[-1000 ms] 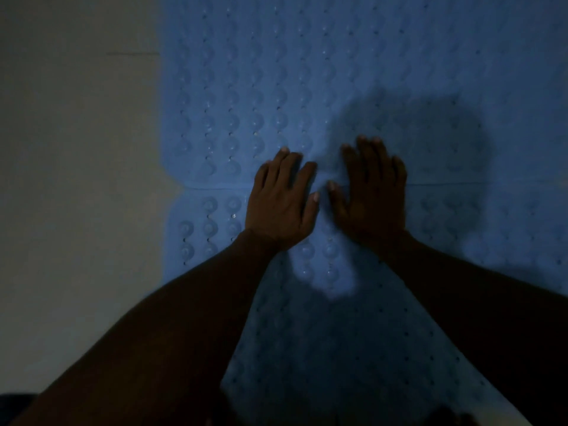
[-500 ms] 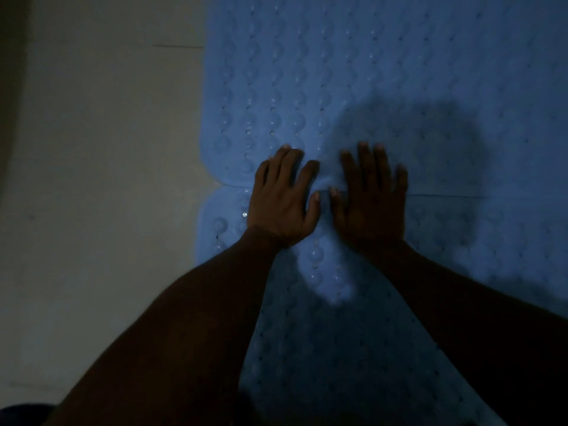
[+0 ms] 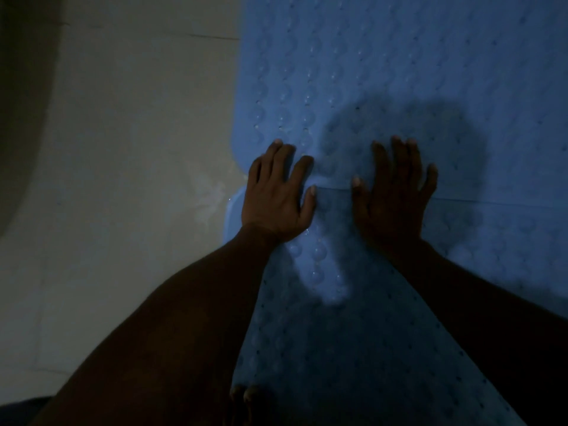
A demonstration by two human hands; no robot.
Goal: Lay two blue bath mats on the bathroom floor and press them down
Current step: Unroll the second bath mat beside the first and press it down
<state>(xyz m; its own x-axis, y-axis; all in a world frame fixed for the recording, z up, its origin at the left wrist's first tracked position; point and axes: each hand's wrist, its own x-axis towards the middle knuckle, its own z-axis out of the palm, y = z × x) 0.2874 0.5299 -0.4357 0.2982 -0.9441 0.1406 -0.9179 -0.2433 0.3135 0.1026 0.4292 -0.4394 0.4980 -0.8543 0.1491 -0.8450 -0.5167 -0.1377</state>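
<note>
far mat behind near mat, floor — left

Dim, grainy view; a soft shadow falls ahead, lower frame nearly black

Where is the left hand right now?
Head view, centre-left: the left hand lies flat across the seam between the far mat and near mat, by their left edge, beside the right hand.

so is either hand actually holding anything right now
Nothing is held. Left hand and right hand lie flat, fingers straight, pressing where the far mat meets the near mat.
</note>
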